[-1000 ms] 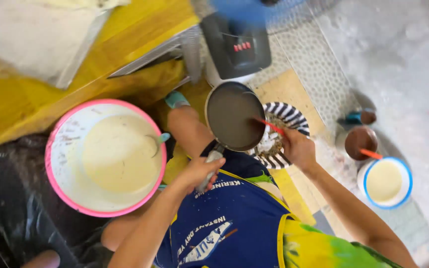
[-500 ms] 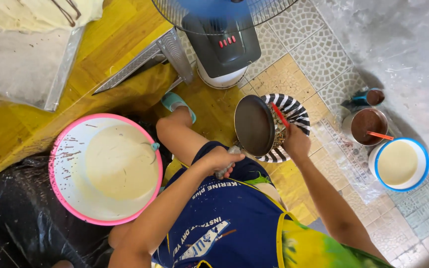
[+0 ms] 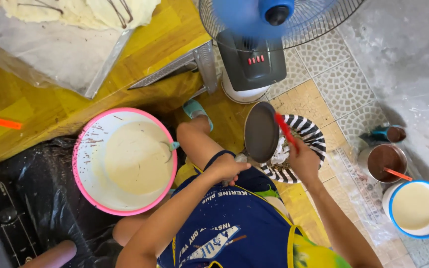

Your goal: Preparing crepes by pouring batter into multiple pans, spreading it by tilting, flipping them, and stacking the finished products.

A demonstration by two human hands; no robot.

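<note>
My left hand (image 3: 228,168) grips the handle of a dark round frying pan (image 3: 260,133), which is tilted on edge over a black-and-white striped bowl (image 3: 308,133). My right hand (image 3: 301,160) holds a red spatula (image 3: 285,130) against the pan's face, just above that bowl. I sit low, with my knee (image 3: 190,133) next to a pink-rimmed basin of pale batter (image 3: 125,160) that has a ladle in it.
A standing fan (image 3: 254,59) runs right behind the pan. At the right stand a blue-rimmed bowl of batter (image 3: 418,207) and two pots of brown mix (image 3: 384,160). A yellow mat (image 3: 65,111) carries a plastic sheet with thin crepes (image 3: 75,10). A stove (image 3: 6,218) sits at lower left.
The pan has tipped from nearly flat up onto its edge and shifted right over the striped bowl. My right hand has brought the red spatula up against the pan.
</note>
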